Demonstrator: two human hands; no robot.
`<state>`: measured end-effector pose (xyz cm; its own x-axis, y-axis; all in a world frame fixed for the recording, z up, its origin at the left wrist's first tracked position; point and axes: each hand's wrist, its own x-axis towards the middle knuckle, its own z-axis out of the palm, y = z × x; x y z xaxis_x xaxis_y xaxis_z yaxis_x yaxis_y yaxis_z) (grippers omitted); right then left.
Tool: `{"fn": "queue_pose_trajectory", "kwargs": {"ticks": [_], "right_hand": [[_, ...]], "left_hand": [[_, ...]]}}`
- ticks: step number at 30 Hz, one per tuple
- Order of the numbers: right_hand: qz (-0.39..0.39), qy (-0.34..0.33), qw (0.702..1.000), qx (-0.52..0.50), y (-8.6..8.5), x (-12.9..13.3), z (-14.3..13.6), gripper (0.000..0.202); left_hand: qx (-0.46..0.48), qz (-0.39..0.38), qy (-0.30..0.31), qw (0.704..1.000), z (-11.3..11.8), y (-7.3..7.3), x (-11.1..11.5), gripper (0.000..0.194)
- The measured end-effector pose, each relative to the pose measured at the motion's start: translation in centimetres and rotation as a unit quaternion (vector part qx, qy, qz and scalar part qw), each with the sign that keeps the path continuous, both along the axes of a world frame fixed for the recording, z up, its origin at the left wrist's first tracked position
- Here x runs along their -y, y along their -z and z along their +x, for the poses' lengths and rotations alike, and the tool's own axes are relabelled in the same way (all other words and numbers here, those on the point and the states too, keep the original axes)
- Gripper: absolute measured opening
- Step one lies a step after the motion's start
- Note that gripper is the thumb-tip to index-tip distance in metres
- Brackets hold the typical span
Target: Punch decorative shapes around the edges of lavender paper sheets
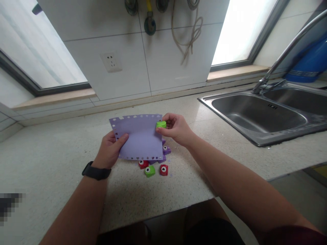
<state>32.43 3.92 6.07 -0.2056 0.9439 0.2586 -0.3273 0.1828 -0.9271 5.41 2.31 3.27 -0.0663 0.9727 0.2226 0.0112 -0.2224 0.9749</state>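
Note:
A purple sheet of paper (140,137) is held up over the counter, with small shapes punched along its top, left and bottom edges. My left hand (111,148) grips its left side, thumb on the front. At the upper right edge, my right hand (176,129) pinches a green craft punch (161,125) that sits on the paper's edge. Below the sheet lie a red punch (143,164), another green punch (150,170) and a second red punch (164,169). Purple punches (166,149) are partly hidden behind the paper.
A speckled countertop (63,146) runs along the tiled wall. To the right is a steel double sink (255,112) with a faucet (263,83), and a blue container (306,61) stands behind it. A wall socket (111,62) and a looped cord (195,34) are on the wall.

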Motion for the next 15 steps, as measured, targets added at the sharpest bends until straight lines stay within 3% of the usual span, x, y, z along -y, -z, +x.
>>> {"fn": "queue_pose_trajectory", "kwargs": {"ticks": [15], "right_hand": [[0.106, -0.015, 0.992, 0.065, -1.0, 1.2, 0.3, 0.04]], "left_hand": [[-0.009, -0.024, 0.056, 0.998, 0.1, -0.1, 0.2, 0.042]]}}
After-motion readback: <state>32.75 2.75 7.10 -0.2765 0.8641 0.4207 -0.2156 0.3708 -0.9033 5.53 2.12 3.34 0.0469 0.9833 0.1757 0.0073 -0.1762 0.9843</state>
